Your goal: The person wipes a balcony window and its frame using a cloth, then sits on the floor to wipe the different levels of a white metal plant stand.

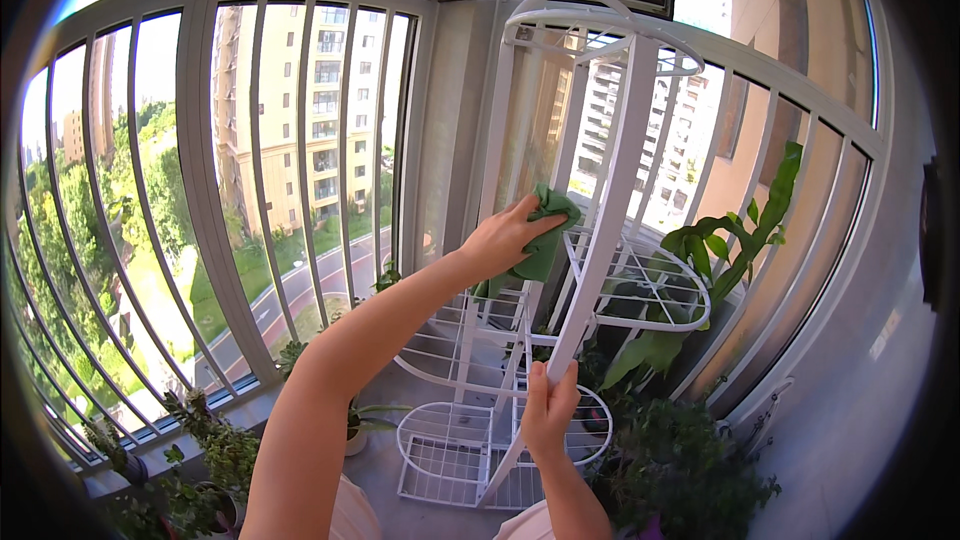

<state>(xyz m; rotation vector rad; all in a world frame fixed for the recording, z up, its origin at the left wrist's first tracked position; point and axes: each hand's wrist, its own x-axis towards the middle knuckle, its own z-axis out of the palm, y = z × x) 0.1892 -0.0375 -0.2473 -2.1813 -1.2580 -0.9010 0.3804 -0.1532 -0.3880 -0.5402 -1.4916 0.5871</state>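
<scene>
A white metal plant stand (611, 165) with wire shelves at several heights rises before me. My left hand (504, 238) presses a crumpled green cloth (551, 232) near a rear post of the stand, above the middle shelves. Its fingers are curled over the cloth, whose lower end hangs down. Lower and nearer to me, my right hand (550, 406) grips the stand's front post. Beside the cloth is a rounded wire shelf (652, 285); another wire shelf (461, 367) lies under my left forearm and is partly hidden by it.
Potted plants (214, 442) line the sill at left. A broad-leaved plant (720, 270) leans behind the stand at right, with bushy foliage (682, 457) below it. Barred windows (300, 165) enclose the corner, and a pale wall (847, 360) stands at right.
</scene>
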